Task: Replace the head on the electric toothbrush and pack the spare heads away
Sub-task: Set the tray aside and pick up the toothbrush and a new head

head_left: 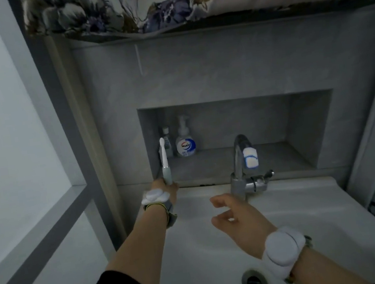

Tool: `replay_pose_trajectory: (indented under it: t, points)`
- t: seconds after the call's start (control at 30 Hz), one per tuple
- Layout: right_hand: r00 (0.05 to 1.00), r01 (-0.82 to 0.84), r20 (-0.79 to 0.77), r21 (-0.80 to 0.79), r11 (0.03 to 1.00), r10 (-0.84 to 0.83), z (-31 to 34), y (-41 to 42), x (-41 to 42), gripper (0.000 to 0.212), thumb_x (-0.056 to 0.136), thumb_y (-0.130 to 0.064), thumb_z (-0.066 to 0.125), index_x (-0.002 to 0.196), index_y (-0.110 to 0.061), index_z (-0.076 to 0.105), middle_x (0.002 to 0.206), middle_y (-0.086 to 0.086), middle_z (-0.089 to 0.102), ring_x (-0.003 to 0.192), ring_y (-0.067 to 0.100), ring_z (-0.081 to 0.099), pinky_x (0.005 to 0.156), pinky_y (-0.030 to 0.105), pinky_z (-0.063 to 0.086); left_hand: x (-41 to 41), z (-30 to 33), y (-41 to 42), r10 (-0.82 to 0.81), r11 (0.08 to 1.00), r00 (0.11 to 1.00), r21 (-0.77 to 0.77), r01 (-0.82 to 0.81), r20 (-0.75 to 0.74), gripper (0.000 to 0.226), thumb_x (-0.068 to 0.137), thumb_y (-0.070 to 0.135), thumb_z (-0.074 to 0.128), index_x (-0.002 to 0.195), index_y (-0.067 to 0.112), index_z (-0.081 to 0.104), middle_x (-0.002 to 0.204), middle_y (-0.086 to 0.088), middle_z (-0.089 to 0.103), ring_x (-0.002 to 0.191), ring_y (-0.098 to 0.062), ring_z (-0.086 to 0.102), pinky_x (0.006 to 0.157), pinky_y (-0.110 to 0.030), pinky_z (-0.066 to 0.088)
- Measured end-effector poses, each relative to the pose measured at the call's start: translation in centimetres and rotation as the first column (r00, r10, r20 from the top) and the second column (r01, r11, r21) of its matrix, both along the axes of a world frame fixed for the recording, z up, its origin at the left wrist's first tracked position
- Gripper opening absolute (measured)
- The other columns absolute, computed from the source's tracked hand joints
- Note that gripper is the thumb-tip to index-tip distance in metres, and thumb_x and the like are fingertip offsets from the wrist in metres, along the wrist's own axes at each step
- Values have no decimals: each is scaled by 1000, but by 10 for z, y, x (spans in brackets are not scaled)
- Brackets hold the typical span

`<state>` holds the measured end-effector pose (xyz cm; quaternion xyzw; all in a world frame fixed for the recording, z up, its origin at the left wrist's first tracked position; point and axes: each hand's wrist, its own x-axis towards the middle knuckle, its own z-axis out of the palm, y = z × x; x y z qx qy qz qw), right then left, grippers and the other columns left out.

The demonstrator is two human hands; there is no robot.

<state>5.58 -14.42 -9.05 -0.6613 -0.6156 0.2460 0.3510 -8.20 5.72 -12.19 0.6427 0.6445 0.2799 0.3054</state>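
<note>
My left hand (167,190) grips the pale green handle of an electric toothbrush (166,166) and holds it upright at the left end of the wall niche. A white brush head sits on top of the handle. My right hand (233,214) hovers over the sink basin just in front of the tap, fingers loosely curled and holding nothing. No spare heads or their box show in view.
A chrome tap (241,165) with a white filter on its spout stands behind the white sink (310,211). A soap pump bottle (185,142) and a small bottle (167,142) stand in the grey niche (255,156). The drain (254,282) lies below.
</note>
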Motion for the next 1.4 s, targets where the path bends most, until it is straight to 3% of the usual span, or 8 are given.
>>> replay_pose_trajectory:
  t: [0.3,0.53,0.67,0.77,0.9,1.03,1.23,1.4]
  points:
    - [996,31,-80,64,997,-26,23,-12,-14,36,94,-21,53,130,-22,50,130,-6,56,103,11,56,88,19,40,-11,28,-70,-292,940,951,215,265,105,5,89,9,53,84,9,53,87,-12,64,82,-29,63,73,-31,48]
    - [975,147,-188,152,977,-117,56,-53,-29,43,88,-33,59,128,-21,51,111,-3,63,100,18,63,96,40,50,-29,57,-177,-416,892,889,277,357,192,6,90,15,55,92,9,55,79,-3,61,70,-19,61,69,-26,51]
    - [964,178,-230,193,965,-132,69,-89,-36,43,85,-40,61,123,-21,56,106,2,65,96,23,66,91,45,53,-43,61,-235,-460,866,885,258,428,78,13,91,23,54,95,10,56,80,-1,62,70,-15,62,67,-20,50]
    - [970,183,-197,219,958,-141,78,-106,-39,29,86,-40,59,105,-19,62,90,1,68,77,19,65,76,40,56,-49,62,-257,-467,852,884,252,458,-25,16,92,31,51,94,15,54,79,-2,61,70,-20,59,71,-35,52]
    - [944,212,-291,174,962,-155,85,-133,-44,18,88,-37,59,85,-19,61,68,-2,65,53,14,55,57,31,48,-51,70,-294,-427,836,899,337,434,-98,23,92,34,50,91,11,50,72,-4,54,61,-21,50,54,-29,39]
    - [881,295,-421,133,946,-215,83,-151,-44,32,85,-41,61,67,-16,55,57,1,57,46,18,46,49,29,41,-47,76,-323,-360,772,914,490,405,-187,25,89,38,55,91,14,50,75,1,52,64,-21,51,54,-27,37]
    - [868,436,-302,82,896,-395,87,-175,-38,55,83,-58,54,67,-7,66,54,5,53,50,21,49,51,29,37,-43,69,-354,-259,661,910,628,412,-324,27,91,39,52,97,12,52,86,-3,53,65,-21,43,57,-34,38]
    - [815,460,-406,19,888,-414,84,-181,-30,45,89,-28,54,48,-14,44,25,-7,41,35,15,40,42,23,30,-38,65,-368,-333,689,865,530,495,-375,30,94,37,46,97,7,48,81,-7,53,64,-23,41,57,-32,29]
